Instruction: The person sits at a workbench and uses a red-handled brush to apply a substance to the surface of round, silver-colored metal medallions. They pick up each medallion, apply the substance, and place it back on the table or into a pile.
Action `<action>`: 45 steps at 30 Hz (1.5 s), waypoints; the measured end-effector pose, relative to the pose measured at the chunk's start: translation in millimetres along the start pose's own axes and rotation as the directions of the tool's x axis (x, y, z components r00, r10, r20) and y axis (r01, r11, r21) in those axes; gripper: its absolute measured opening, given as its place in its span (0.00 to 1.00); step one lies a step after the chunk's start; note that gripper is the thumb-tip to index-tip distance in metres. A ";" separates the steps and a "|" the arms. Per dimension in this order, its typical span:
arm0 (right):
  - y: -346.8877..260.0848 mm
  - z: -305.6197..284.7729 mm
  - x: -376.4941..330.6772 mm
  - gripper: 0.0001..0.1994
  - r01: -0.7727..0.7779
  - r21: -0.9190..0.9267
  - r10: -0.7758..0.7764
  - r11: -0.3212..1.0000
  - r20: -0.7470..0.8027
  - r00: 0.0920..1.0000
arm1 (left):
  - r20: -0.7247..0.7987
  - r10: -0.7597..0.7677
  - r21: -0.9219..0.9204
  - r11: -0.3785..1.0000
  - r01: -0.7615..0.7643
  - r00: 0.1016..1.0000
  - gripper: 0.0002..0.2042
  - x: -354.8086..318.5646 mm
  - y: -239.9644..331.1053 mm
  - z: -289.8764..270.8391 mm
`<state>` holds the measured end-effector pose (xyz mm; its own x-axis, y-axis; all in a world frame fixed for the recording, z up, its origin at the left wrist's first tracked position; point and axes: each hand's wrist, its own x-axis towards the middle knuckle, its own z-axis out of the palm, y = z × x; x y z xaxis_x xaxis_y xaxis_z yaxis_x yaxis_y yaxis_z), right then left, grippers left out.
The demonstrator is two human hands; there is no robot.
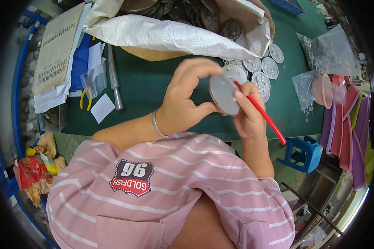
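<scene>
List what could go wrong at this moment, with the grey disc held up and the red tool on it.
1. The left hand pinches the grey disc only at its rim, above the green table; pressure from the red tool in the right hand might twist it loose.
2. The tip could skid toward the left fingers.
3. A dropped disc might scatter the finished silver discs.

Head camera looks steeply down, close over the green table [145, 83].
</scene>
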<state>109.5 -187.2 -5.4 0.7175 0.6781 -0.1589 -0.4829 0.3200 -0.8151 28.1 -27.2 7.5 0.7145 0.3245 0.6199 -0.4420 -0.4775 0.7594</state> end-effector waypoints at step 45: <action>-15.4 -92.5 14.8 0.18 0.375 -0.658 -0.662 0.653 -0.255 0.705 | 0.084 0.373 0.455 0.810 -0.369 0.924 0.05 121.6 6.4 -29.7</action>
<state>174.0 -243.3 -46.8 0.9533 0.0980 0.2856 0.2842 0.0276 -0.9584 96.0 33.5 93.7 0.5409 0.0528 0.8394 -0.3747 -0.8784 0.2967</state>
